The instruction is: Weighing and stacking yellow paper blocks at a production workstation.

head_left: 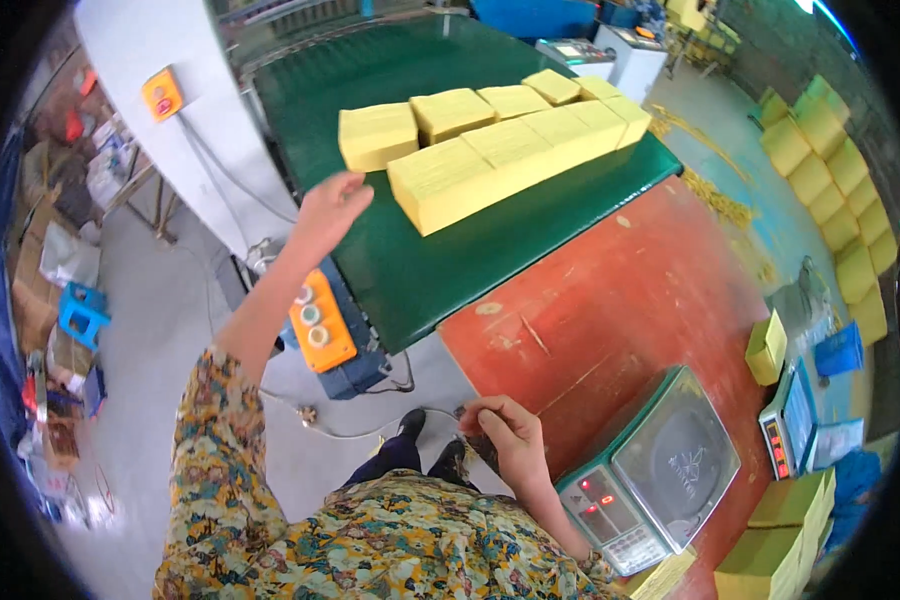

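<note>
Over the left side of the green conveyor belt (pixel 370 265), my left hand (pixel 334 212) is raised with its fingers curled in, and no object shows in it. Its fingertips are close to the near left corner of a yellow paper stack (pixel 378 138). Several more such block-shaped stacks stand in two rows on the belt, among them a long front row (pixel 510 160). Lower down, in front of my body, my right hand (pixel 508 435) is closed in a pinch. Whatever the pinch holds, if anything, is too small to make out. This hand is by the red tabletop's (pixel 610 290) near left edge.
A digital scale (pixel 660 465) with a clear-covered pan stands right of my right hand. Beyond it are a second scale (pixel 790 420), a blue cup (pixel 838 350) and more yellow stacks (pixel 770 550). An orange button box (pixel 322 320) sits beneath my left forearm. Yellow stacks (pixel 820 180) line the right wall.
</note>
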`<control>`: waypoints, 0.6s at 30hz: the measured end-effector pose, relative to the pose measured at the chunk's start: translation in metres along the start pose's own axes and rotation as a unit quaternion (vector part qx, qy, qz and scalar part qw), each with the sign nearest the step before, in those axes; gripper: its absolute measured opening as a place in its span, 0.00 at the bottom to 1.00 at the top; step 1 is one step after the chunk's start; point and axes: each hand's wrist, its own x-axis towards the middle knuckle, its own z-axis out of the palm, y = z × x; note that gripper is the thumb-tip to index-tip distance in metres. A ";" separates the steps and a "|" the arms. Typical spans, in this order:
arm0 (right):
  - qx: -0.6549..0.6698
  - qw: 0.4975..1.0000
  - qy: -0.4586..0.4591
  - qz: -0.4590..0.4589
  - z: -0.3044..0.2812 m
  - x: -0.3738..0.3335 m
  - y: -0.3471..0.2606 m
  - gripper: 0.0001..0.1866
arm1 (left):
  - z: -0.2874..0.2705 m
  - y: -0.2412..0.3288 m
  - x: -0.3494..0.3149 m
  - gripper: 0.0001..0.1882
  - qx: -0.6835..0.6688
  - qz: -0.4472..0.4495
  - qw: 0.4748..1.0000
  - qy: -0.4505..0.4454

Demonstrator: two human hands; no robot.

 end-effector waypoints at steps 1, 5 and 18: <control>-0.001 1.000 0.015 -0.002 0.003 0.002 0.000 0.10 | 0.013 -0.017 0.035 0.24 0.011 0.028 0.999 0.013; 0.032 0.994 0.093 0.037 0.018 0.019 -0.008 0.09 | 0.058 -0.018 0.129 0.24 -0.113 -0.083 0.976 -0.167; 0.042 0.992 0.115 -0.010 0.038 0.178 0.003 0.16 | 0.117 -0.092 0.201 0.29 -0.172 -0.222 0.826 -0.488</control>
